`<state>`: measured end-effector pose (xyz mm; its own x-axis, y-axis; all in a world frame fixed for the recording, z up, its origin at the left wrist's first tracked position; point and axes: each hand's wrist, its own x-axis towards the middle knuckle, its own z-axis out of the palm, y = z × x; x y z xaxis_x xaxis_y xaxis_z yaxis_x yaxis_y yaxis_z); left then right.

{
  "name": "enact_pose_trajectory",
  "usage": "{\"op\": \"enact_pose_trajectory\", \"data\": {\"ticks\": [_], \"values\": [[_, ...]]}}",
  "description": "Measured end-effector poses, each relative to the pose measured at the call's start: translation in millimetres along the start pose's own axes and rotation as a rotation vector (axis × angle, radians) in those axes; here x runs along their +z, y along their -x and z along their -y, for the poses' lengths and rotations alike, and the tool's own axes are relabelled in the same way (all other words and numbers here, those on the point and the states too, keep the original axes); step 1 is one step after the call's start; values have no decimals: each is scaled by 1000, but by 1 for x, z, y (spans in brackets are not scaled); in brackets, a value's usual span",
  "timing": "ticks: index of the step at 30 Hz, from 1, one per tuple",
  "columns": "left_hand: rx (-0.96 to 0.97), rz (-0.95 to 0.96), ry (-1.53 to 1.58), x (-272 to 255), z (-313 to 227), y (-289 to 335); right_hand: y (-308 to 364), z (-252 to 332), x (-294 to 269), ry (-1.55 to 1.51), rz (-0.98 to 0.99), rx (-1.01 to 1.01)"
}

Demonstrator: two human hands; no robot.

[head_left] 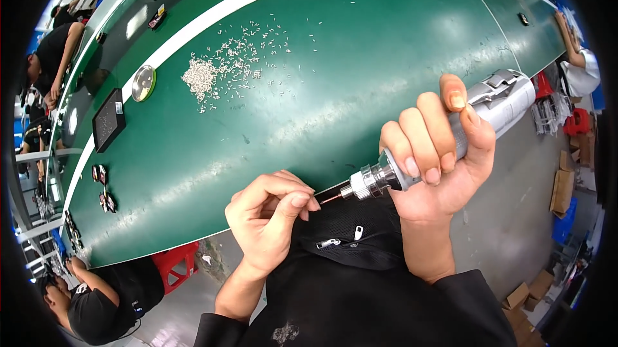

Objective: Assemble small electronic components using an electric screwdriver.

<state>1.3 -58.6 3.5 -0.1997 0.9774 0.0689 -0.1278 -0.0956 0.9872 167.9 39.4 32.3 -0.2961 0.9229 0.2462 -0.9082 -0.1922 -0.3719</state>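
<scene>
the right hand (441, 154) clamps fingers round a silver-grey cylindrical tool (503, 103) — the left hand (270, 215) pinches fingertips together at its thin copper-coloured rod (332, 198).

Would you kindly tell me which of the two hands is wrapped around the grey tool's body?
The right hand: it curls around the body of the grey tool, whereas the left hand is only by the end of its thin copper-coloured rod.

Silver hand tool (505, 103) held aslant

The thick, rounded body slants from upper right to lower left in the right hand (444, 147). A ribbed white collar (365, 183) rings its lower end; from there a thin coppery rod (331, 199) runs to the left hand (265, 215).
</scene>
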Motion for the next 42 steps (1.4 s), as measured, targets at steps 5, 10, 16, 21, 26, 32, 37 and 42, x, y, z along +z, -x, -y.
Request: {"op": "enact_pose_trajectory", "data": {"ticks": [5,10,16,21,26,32,37,42], "values": [[-182,78,491,14,4,8,4,0,10,67,8,-76],[-246,80,609,21,-1,6,5,-4,10,57,-3,-94],[-323,124,661,21,-3,3,4,-2,8,39,-21,-100],[-403,153,739,24,-4,-1,4,-2,3,-13,-56,-92],[-406,140,735,25,-2,0,6,-3,2,-8,-60,-89],[-354,72,607,26,-3,1,8,-2,5,50,-63,-117],[-186,-58,375,34,6,3,10,-5,7,171,0,-194],[37,-123,4,33,11,-2,7,-10,7,163,-59,-202]]}}
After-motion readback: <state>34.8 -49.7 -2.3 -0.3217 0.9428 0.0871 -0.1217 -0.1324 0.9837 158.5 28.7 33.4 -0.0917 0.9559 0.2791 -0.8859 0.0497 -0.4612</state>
